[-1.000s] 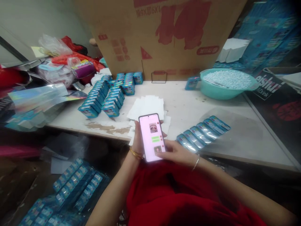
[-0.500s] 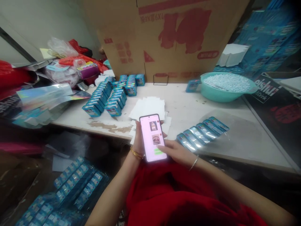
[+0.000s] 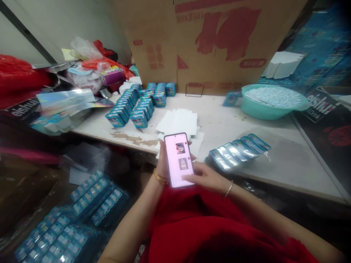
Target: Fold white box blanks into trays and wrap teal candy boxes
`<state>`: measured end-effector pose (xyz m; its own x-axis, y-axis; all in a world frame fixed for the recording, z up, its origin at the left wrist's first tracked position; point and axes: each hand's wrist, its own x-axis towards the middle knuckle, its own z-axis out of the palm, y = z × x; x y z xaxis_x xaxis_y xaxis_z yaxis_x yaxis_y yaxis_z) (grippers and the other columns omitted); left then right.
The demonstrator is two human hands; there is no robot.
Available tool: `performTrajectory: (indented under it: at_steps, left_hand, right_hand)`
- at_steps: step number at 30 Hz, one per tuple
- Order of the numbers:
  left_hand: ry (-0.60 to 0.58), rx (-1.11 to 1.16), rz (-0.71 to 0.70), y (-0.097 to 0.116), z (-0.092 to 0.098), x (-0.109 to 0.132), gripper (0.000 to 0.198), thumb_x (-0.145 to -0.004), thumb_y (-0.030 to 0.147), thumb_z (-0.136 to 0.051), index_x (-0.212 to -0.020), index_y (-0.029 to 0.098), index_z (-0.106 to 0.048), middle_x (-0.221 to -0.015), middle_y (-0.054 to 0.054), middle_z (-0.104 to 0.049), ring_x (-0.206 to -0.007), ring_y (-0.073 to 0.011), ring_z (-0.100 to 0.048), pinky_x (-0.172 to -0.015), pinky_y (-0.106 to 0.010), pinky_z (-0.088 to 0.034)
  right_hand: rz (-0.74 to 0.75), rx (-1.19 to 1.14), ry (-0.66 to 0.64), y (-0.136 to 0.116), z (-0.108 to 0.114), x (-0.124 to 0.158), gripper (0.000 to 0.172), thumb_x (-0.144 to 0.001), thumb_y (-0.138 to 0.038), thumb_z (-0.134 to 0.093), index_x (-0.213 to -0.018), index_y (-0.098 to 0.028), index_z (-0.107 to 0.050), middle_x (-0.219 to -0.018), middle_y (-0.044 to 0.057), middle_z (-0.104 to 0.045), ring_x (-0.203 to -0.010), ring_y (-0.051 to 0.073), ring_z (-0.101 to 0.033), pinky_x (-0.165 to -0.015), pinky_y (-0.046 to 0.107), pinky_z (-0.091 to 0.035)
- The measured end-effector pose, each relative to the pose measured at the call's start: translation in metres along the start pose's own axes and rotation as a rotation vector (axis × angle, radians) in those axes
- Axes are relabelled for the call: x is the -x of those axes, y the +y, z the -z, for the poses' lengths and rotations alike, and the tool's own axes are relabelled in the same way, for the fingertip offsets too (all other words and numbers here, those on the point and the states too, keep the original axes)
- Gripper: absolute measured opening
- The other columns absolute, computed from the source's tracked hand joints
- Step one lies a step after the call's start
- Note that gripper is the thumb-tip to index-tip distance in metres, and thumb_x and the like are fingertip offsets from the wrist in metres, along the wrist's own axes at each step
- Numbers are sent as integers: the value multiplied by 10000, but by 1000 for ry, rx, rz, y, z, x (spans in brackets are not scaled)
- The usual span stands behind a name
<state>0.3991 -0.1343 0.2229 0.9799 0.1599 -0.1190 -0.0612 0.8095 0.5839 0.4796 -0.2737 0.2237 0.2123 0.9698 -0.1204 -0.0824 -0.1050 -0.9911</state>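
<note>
Phone (image 3: 175, 160) is in use, just on the near side of the white card pile (image 3: 178, 122), its top end overlapping the pile in view. Screen lit pale pink, two small pictures showing. Left hand (image 3: 162, 162) wraps the phone: thumb along the left edge, fingertips showing past the right one, palm mostly hidden. Right hand (image 3: 207, 177) is half curled, thumb over the lower screen; can't tell if the thumb touches the glass or if the other fingers grip anything. Gold bangles (image 3: 159, 177) on the left wrist, silver bracelet (image 3: 229, 189) on the right.

Pile sits on the tabletop (image 3: 211, 117), sheets fanned unevenly. Left of the pile and slightly back: blue boxes (image 3: 139, 120) in tight rows. Right of the pile, nearer the person: glossy blue packs (image 3: 238, 151) in a slanting row. Right of the pile, farther back: green bowl (image 3: 263, 112), heaped with small white pieces (image 3: 276, 95); one lone blue box (image 3: 232, 99) just beside it, on the pile's side. Behind the pile: wire stand (image 3: 186, 90), then cardboard panel (image 3: 159, 22) with red print. Near-left of the pile, below tabletop level: bundled blue packets (image 3: 52, 235).
</note>
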Motion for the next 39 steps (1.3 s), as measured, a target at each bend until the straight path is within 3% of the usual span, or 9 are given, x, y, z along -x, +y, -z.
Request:
performTrajectory:
  at_steps: [7,15,24,33,39]
  left_hand:
    - [-9,-38,-76,-4,4,13,949,-735,824,-246,-1205,57,-550,-796,-169,-688,-665,-235,-666,-623,-323,-522]
    - [-4,-8,-86,-8,10,32,948,-753,813,-151,-1196,75,-550,-824,-185,-685,-696,-251,-671,-644,-365,-532]
    - [0,-49,-101,-11,14,41,929,-732,824,-252,-1231,87,-517,-862,-201,-692,-745,-296,-681,-644,-388,-536]
    - [1,-18,-86,-10,23,35,951,-709,829,-318,-1248,70,-512,-858,-202,-693,-737,-297,-683,-635,-379,-538]
    - [14,45,-45,-13,37,28,924,-724,826,-273,-1228,94,-524,-859,-199,-691,-735,-301,-684,-630,-389,-539]
  right_hand:
    - [-65,-34,46,0,-9,0,500,-782,-602,-580,-902,-128,-688,-894,81,-697,-901,233,-633,-853,401,-504]
    - [-94,-94,-115,8,-19,6,423,-702,-414,-738,-1023,-152,-654,-991,64,-699,-977,248,-632,-911,431,-483]
    - [-103,-120,-88,7,-28,8,441,-676,-422,-757,-1001,-136,-672,-980,75,-709,-975,266,-640,-916,456,-483]
    - [-210,-261,64,14,-33,-2,562,-649,-623,-694,-882,-112,-707,-860,99,-718,-873,256,-666,-898,452,-489]
    - [-179,-220,-48,19,-27,-6,461,-641,-425,-787,-986,-145,-664,-975,72,-706,-957,254,-644,-943,463,-457]
